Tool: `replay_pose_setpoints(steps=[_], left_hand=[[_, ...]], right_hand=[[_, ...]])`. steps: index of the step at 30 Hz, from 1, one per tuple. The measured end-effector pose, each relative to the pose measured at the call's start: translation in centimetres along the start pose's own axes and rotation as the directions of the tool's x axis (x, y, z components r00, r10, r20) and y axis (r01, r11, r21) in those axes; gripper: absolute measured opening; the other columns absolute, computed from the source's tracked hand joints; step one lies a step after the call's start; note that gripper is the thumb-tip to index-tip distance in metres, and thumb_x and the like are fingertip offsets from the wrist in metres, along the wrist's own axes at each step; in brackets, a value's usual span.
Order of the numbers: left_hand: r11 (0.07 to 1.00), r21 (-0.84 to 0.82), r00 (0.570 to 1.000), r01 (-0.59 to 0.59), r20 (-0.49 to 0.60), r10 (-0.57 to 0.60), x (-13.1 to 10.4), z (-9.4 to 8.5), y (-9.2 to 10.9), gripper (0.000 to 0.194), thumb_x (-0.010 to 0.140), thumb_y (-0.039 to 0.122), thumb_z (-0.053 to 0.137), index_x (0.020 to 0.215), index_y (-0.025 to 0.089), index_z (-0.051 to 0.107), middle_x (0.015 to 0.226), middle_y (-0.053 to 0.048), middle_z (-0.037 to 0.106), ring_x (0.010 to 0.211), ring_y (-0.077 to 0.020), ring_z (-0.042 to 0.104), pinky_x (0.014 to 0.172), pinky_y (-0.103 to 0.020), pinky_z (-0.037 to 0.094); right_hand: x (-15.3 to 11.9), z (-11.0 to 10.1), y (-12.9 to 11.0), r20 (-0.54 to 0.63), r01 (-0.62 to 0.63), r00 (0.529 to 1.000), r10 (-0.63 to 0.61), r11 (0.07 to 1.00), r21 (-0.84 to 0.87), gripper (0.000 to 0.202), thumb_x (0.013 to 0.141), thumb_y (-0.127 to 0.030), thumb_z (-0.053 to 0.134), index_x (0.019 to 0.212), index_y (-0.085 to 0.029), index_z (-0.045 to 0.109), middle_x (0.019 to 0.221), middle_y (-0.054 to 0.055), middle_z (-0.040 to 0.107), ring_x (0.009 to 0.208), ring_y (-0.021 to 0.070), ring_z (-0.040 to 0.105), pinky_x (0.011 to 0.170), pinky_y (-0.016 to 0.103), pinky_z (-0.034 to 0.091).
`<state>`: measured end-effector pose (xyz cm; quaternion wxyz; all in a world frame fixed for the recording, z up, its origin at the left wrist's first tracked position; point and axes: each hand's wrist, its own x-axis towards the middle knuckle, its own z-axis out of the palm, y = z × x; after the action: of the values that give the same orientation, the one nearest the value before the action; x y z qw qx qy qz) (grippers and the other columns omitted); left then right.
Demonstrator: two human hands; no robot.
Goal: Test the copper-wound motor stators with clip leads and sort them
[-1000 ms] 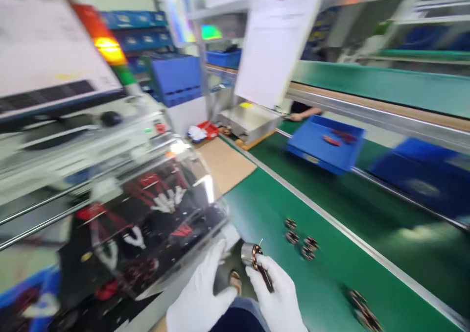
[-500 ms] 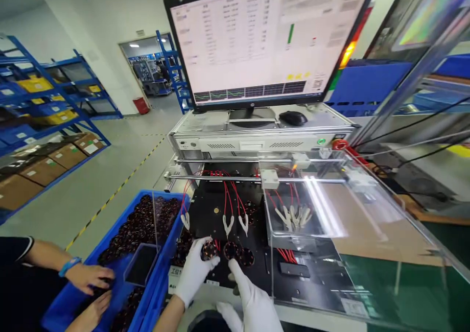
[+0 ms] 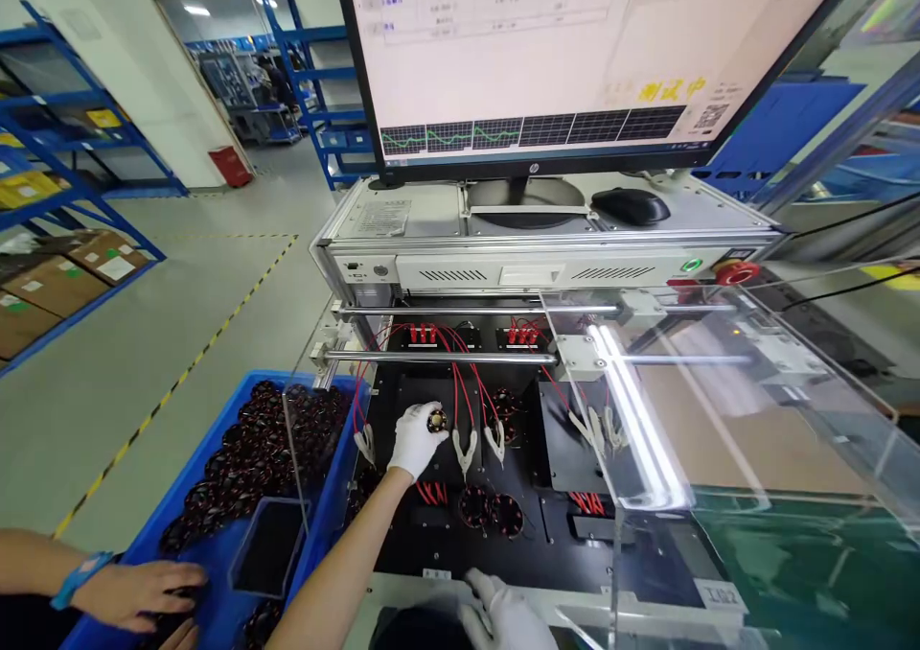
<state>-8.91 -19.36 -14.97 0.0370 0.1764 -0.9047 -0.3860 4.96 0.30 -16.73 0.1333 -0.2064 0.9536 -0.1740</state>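
My left hand [image 3: 415, 441], in a white glove, reaches over the black test fixture [image 3: 517, 554] and grips a small round wound stator [image 3: 437, 422] by its edge. Around it hang white-jawed clips [image 3: 465, 453] on red wires. Nearer to me, two more wound rings [image 3: 472, 506] lie side by side on the fixture. My right hand [image 3: 509, 616], also gloved, is at the fixture's front edge with its fingers apart and nothing visible in them. Part of that hand is cut off by the frame's bottom.
A clear hinged cover [image 3: 719, 420] spans the right side. On the left, a blue bin [image 3: 334, 477] holds many dark wound rings and a small clear-walled tray [image 3: 269, 546]. Another person's hands [image 3: 144, 592] work in that bin. A monitor [image 3: 546, 65] stands behind the rails.
My left hand has moved forward over the fixture with the stator. My right hand has drawn back from the wound rings to the front edge. The view has shifted downward.
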Motion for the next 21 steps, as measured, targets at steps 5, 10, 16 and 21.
replay_pose_setpoints(steps=[5, 10, 16, 21], left_hand=[[0.991, 0.105, 0.997, -0.082, -0.007, 0.083, -0.8, 0.1, -1.6, 0.056, 0.065, 0.010, 0.063, 0.119, 0.018, 0.050, 0.129, -0.009, 0.049, 0.123, -0.0254, 0.038, 0.105, -0.042, 0.029], [0.978, 0.156, 0.950, 0.135, -0.301, -0.083, -4.2, -0.7, -5.2, 0.064, 0.071, 0.019, 0.055, 0.131, 0.010, 0.032, 0.137, -0.019, 0.035, 0.130, -0.0301, 0.028, 0.108, -0.048, 0.022], [0.785, -0.185, 0.774, 0.591, -0.146, -0.616, -6.1, -2.0, -8.3, 0.079, 0.074, 0.032, 0.053, 0.136, 0.000, 0.016, 0.134, -0.030, 0.033, 0.125, -0.0381, 0.035, 0.099, -0.050, 0.032], [0.774, -0.336, 0.816, 0.537, -0.028, -0.578, -4.8, -2.6, -9.6, 0.043, 0.077, 0.035, 0.049, 0.113, 0.012, 0.053, 0.112, -0.016, 0.061, 0.107, -0.0293, 0.055, 0.094, -0.040, 0.039]], right_hand=[[6.0, -3.6, -1.0, -0.009, -0.135, 0.990, 0.138, 0.977, 0.165, 0.038, 0.081, -0.024, 0.040, 0.114, -0.021, 0.059, 0.118, 0.013, 0.059, 0.102, 0.0232, 0.059, 0.086, 0.034, 0.048], [12.7, -3.9, -1.7, -0.136, -0.175, 0.973, 0.187, 0.980, 0.099, 0.039, 0.076, -0.025, 0.052, 0.115, -0.022, 0.056, 0.135, 0.015, 0.041, 0.122, 0.0288, 0.042, 0.095, 0.041, 0.041], [15.8, -5.0, -1.9, -0.096, -0.273, 0.959, 0.268, 0.961, -0.047, 0.026, 0.078, -0.034, 0.050, 0.091, -0.013, 0.059, 0.113, 0.019, 0.054, 0.093, 0.0265, 0.059, 0.073, 0.038, 0.048], [17.1, -8.4, -1.8, -0.010, -0.384, 0.918, 0.397, 0.893, 0.233, 0.041, 0.070, -0.031, 0.057, 0.106, -0.013, 0.050, 0.089, 0.011, 0.064, 0.081, 0.0227, 0.063, 0.072, 0.034, 0.047]])
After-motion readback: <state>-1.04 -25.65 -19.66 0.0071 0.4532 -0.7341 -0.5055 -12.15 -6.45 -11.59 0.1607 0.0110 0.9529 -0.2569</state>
